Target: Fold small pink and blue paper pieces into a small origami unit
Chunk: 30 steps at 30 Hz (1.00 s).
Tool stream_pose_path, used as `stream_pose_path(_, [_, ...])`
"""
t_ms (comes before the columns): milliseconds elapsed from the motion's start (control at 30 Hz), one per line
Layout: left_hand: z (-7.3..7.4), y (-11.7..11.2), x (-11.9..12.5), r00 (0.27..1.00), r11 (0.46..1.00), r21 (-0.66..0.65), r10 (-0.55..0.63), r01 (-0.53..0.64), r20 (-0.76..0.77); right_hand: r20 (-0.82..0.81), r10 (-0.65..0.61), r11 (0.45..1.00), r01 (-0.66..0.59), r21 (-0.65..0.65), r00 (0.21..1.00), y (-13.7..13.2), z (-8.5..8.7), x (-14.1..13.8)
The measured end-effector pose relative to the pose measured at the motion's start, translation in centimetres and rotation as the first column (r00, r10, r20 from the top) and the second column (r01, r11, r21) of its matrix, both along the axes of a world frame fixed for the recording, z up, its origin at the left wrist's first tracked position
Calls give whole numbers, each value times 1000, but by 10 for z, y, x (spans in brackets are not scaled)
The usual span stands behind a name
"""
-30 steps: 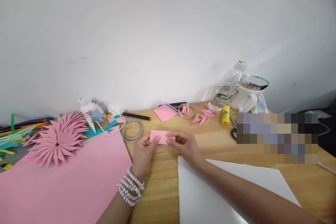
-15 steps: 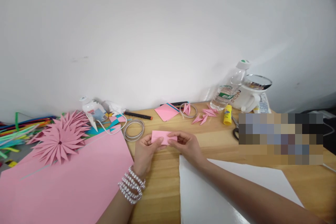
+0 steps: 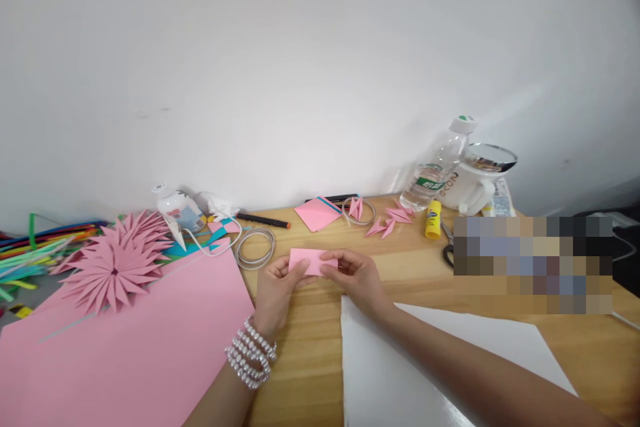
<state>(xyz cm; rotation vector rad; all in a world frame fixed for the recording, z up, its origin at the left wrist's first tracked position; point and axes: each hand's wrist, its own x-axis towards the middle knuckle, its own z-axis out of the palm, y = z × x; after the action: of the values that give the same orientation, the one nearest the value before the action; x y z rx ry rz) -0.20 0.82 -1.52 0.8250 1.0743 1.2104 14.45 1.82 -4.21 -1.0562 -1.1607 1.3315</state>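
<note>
The slip of pink paper (image 3: 314,256) sits between the two hands, over the middle of the wooden counter (image 3: 300,380), pinched from both ends; whether its lower edge touches the wood cannot be told. On the left hand (image 3: 273,290), the thumb lies across the paper's near face by the lower left, with the other fingers curled behind, closed on it. On the right hand (image 3: 359,279), the index finger reaches over the upper right part and the thumb presses just below, so those fingers are nearly together, with only the paper in their grip. Between the thumbs a strip of the face shows bare. The slip is plain, light pink and small, wider than tall, with a straight upper edge and a sharp upper left corner; its lower edge is partly covered, and any fold lines are too faint to make out. The coiled cable (image 3: 272,250) lies near the left hand, and the white sheet (image 3: 390,373) spreads beneath the right forearm.
</note>
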Motion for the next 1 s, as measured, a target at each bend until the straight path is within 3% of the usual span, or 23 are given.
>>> stream_pose_path(667, [4, 1, -1, 1000, 998, -58, 4, -3, 10, -136, 101, 992, -110, -64, 986, -9, 1, 1])
stream_pose_path(867, [0, 2, -3, 999, 999, -17, 35, -35, -5, -231, -14, 999, 6, -34, 973, -24, 0, -4])
stream_pose_path(1000, [-1, 3, -3, 999, 999, -11, 45, -45, 1, -277, -89, 987, 48, -152, 957, -21, 6, -6])
